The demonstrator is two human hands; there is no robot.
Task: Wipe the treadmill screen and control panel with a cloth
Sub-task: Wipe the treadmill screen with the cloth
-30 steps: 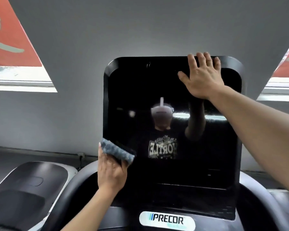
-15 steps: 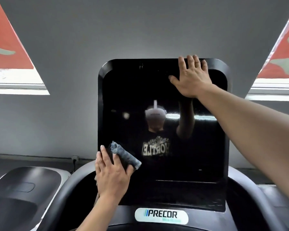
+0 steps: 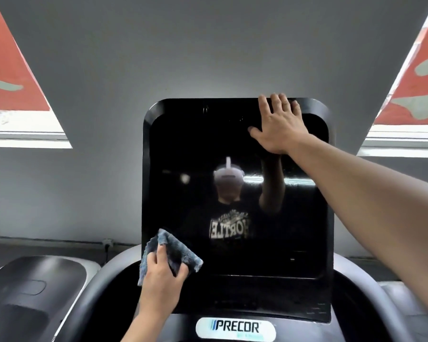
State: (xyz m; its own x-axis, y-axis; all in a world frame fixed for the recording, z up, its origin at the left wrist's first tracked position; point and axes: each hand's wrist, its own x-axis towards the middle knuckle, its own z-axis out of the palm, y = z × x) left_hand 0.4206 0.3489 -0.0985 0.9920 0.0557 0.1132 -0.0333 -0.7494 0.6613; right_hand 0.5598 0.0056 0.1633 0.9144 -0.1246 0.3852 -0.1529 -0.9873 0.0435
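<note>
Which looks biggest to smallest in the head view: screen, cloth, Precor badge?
1. Screen, by far.
2 and 3. Precor badge and cloth look alike; the left hand hides part of the cloth, so unranked.

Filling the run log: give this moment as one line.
left hand grips folded blue-grey cloth at lower-left of glossy black treadmill screen | right hand flat on top edge

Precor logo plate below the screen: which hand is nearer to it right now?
Left. The left hand, holding the blue-grey cloth, is at the screen's lower left corner, just up-left of the Precor logo plate. The right hand rests flat at the screen's top edge, far above.
</note>
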